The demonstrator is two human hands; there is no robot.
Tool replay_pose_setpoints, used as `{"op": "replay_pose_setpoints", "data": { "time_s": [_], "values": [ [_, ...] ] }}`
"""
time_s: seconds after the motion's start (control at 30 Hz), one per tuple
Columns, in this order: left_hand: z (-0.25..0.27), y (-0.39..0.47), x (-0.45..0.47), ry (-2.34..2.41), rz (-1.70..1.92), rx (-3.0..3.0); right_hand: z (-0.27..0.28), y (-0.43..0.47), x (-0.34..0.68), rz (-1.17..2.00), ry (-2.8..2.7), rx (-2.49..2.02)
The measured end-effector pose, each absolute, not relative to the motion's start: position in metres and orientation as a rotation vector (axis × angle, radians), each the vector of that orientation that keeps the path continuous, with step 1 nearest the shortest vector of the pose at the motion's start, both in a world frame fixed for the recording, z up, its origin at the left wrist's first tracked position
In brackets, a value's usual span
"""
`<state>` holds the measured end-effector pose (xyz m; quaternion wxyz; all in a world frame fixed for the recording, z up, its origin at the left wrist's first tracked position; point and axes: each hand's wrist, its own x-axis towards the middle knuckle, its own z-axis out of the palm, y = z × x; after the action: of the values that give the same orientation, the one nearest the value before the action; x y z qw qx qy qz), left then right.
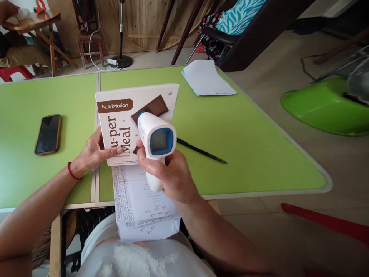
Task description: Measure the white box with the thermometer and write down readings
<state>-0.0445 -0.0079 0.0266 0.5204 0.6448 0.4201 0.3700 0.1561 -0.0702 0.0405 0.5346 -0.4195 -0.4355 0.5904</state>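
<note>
A box [128, 121] was clamped at its near left by the left hand [93, 152], a thermometer [155, 148] by the right hand [176, 175].

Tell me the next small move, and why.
The right hand should probably squeeze the thermometer: it looks aimed toward the box, which the left hand holds, and its screen appears dark, with no reading I can make out. Any trigger is hidden.
</note>
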Motion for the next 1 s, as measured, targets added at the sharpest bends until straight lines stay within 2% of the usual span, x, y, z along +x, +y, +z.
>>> {"op": "replay_pose_setpoints", "data": {
  "time_s": [1.0],
  "values": [
    [0.028,-0.001,-0.053,0.851,0.808,1.742,0.036,-0.088,0.144,1.336,-1.137,-0.926]
  ]
}}
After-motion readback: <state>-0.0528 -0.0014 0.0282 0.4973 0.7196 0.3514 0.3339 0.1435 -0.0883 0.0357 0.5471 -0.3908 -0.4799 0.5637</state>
